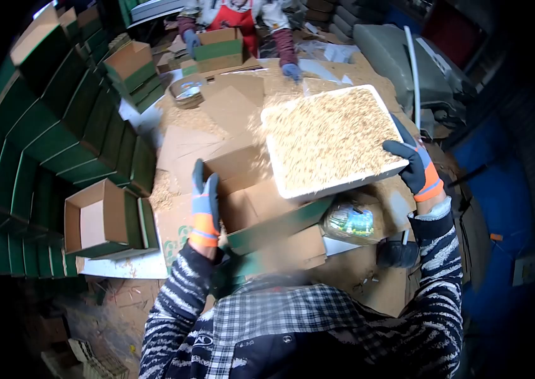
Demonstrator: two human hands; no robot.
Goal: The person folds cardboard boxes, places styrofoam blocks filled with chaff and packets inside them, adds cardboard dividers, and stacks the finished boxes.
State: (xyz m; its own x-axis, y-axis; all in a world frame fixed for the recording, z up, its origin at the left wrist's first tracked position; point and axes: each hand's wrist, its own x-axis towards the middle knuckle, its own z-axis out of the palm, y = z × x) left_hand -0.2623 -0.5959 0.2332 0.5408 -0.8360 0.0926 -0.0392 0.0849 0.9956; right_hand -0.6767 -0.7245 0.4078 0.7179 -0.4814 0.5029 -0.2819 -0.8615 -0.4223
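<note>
My right hand [411, 158], in a dark, blue and orange glove, grips the right edge of a white tray [330, 187]. The tray is heaped with pale loose flakes [334, 136], perhaps husks or shavings; some blur past its left rim. Below and left of the tray stands an open cardboard box [280, 226], green outside and brown inside, partly hidden by the tray. My left hand [204, 199], gloved alike, holds the box's left wall with its fingers pointing up. Near the box's right end lies a clear-wrapped pack [354, 220] with a coloured label.
Stacked green boxes [59, 132] rise on the left, with an open box [102, 218] before them. Across the table, a person in a red apron [234, 25] has one gloved hand at another box [218, 54]. Cardboard sheets [233, 107] and spilled flakes lie on the table.
</note>
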